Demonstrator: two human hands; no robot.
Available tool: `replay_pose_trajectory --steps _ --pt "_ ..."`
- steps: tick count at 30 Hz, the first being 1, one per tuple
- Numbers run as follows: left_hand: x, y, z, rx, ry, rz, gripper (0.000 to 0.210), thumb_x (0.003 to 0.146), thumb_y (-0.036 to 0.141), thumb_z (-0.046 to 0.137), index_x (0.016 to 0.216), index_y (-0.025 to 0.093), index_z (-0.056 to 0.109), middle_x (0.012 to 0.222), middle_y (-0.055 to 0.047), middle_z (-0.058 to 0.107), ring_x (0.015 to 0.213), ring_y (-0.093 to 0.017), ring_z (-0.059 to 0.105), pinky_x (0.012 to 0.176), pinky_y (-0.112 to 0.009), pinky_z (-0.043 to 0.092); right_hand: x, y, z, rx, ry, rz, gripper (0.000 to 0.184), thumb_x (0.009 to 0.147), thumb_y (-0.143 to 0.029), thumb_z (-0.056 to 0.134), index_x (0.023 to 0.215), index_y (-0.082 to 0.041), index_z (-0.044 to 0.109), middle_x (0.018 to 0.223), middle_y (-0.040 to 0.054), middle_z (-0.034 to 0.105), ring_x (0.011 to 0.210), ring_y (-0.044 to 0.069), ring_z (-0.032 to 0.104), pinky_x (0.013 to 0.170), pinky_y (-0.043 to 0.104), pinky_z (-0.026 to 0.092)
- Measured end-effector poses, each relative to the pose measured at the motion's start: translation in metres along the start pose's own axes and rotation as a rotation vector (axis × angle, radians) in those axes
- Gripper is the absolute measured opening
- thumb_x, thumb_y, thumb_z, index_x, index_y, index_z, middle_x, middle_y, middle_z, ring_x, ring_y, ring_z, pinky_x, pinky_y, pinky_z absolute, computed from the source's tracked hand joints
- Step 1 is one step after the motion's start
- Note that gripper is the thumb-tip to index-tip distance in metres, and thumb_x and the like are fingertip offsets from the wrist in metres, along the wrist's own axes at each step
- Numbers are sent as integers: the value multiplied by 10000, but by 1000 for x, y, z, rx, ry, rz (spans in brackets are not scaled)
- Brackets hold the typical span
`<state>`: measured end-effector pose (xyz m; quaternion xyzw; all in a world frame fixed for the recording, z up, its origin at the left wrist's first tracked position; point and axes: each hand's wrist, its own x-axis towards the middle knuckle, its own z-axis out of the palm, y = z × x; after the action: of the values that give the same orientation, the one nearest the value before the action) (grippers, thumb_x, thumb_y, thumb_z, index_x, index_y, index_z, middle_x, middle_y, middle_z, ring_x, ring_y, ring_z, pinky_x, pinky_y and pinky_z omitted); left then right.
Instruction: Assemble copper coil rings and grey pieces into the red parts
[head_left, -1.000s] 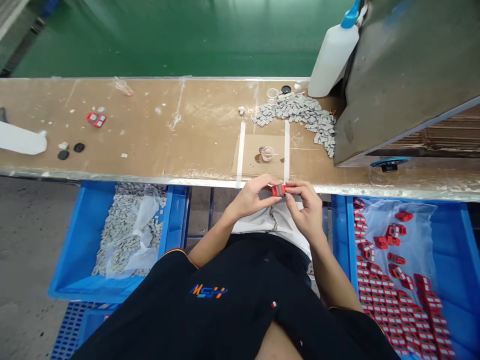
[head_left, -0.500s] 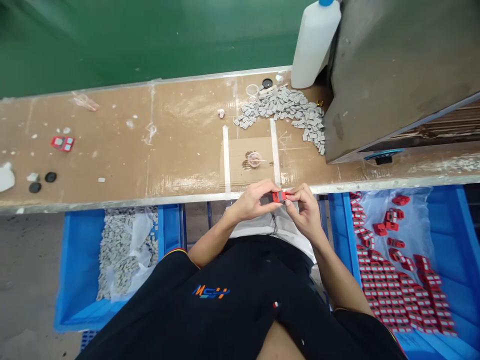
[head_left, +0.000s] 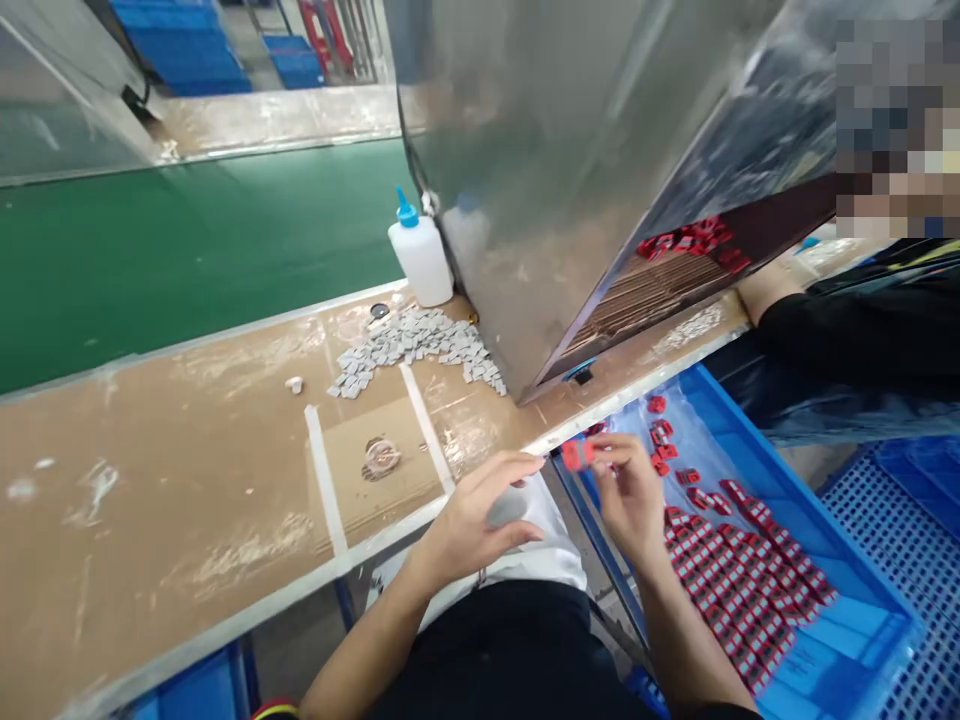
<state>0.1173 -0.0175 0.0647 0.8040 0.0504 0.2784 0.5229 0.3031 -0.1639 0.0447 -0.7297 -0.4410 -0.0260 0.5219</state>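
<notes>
The brown-covered worktop has a white-edged front and pale, scuffed smears on its surface. A cardboard sheet lies on it between two white tape strips, bearing a small round cup over a dark stain. Beyond spreads a heap of small grey tiles, with a black cap and an upright white squeeze bottle just behind; a small white piece sits left of it.

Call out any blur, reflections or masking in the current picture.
Head view: the red piece in the right hand looks smeared, with soft edges; head view: the metal box carries a pale sheen and a faint reflection of the bottle; head view: coarse square blocks hide the area above the co-worker's dark sleeve.
</notes>
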Motion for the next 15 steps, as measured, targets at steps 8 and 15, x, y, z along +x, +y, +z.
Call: replay_pose_trajectory --steps 8,15 --pt "-37 -15 -15 208 245 -279 208 979 304 580 905 187 735 824 -67 776 771 -196 750 688 -268 596 151 156 -53 -387 335 199 164 849 -294 571 714 -237 499 785 90 552 897 313 571 903 567 470" --pt "-59 -16 -19 297 499 -316 197 959 286 598 841 187 720 755 -43 744 699 -178 722 635 -243 579 191 119 -28 -425 381 60 173 857 -204 533 1003 -185 624 1094 179 605 1106 349 548 1006 587 425"
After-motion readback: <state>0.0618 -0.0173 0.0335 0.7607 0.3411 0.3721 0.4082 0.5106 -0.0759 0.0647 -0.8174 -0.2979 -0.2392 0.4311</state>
